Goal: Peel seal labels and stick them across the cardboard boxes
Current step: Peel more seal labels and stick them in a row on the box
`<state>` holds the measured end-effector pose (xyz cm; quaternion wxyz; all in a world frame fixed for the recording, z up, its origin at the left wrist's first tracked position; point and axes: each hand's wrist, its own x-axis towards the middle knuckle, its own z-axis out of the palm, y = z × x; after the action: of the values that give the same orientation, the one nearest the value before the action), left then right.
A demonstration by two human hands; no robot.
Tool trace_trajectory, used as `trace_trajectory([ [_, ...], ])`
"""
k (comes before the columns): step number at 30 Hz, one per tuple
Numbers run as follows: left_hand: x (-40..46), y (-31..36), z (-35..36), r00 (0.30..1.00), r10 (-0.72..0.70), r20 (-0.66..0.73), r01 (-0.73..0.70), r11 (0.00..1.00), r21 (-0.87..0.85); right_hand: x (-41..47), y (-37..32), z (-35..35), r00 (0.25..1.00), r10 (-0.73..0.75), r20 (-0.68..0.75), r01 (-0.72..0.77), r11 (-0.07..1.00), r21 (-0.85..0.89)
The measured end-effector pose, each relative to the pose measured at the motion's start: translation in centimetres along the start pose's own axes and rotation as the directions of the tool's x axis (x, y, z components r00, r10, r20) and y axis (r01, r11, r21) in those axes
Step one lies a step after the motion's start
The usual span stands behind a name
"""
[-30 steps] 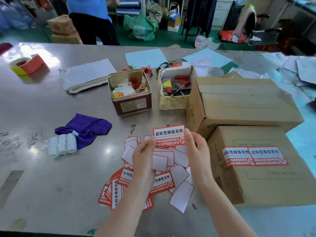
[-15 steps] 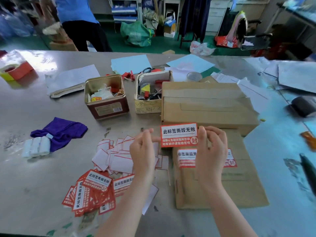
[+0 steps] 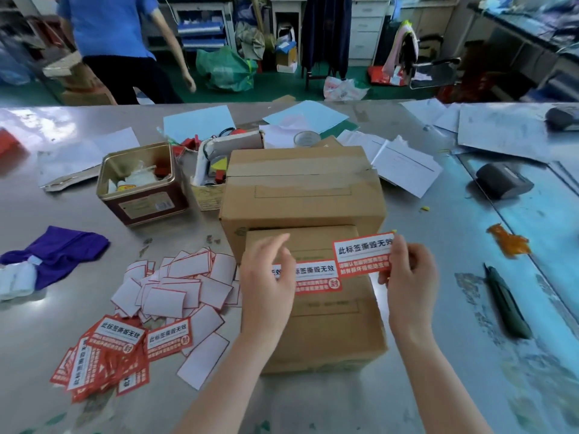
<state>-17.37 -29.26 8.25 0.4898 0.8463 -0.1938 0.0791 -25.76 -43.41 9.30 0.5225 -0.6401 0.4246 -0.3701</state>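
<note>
The seal label (image 3: 363, 255) — red and white, printed side toward the camera — hangs above the far right corner of the near cardboard box (image 3: 326, 327), pinched at its right edge by the right hand (image 3: 407, 277). The left hand (image 3: 266, 277) hovers over the same box with fingers loosely spread, grasping nothing, and partly covers the stuck labels (image 3: 316, 277) that already lie across the box top. Behind this box, touching it, stands a taller second box (image 3: 300, 189) whose top shows tape but no label. Judging by that, the peeling looks done and the sticking step is in hand — the next move calls for carrying the label to an unlabelled seam, probably on the box behind, with the left hand taking the free edge so it goes down flat. To the left of the near box, on the counter (image 3: 62, 308), lie discarded white backings (image 3: 175, 289) and a pile of unpeeled labels (image 3: 106, 358).
</note>
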Motion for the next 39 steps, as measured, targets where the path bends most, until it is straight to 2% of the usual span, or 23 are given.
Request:
trace_trajectory([
  [3,-1.4,0.9,1.7,0.975,0.088,0.205,-0.100,0.994,0.046,0.6,1.5,-1.0,0.995,0.048,0.090,-0.048,0.999,0.001],
  [6,-2.3,1.0,2.9,0.960,0.080,0.269,-0.112,0.988,0.105,0.7,2.7,-1.4,0.988,0.067,0.138,-0.066,0.998,-0.013],
  [10,-2.4,1.0,3.3,0.964,0.063,0.257,-0.099,0.986,0.132,1.0,3.5,-2.0,0.982,0.096,0.162,-0.099,0.995,0.010],
  [15,-2.6,0.9,3.6,0.962,0.094,0.256,-0.155,0.960,0.231,0.9,3.4,-2.1,0.977,0.101,0.188,-0.114,0.992,0.062],
  [21,-2.5,0.4,4.0,0.959,0.111,0.262,-0.180,0.949,0.259,1.0,2.9,-2.0,0.968,0.087,0.236,-0.124,0.981,0.150],
  [30,-2.5,0.4,3.9,0.960,0.093,0.265,-0.163,0.953,0.255,1.3,4.0,-1.5,0.965,0.090,0.246,-0.110,0.991,0.071],
  [39,-2.4,0.5,3.9,0.943,0.102,0.318,-0.206,0.926,0.315,1.6,4.5,-1.4,0.966,0.097,0.239,-0.107,0.994,0.027],
])
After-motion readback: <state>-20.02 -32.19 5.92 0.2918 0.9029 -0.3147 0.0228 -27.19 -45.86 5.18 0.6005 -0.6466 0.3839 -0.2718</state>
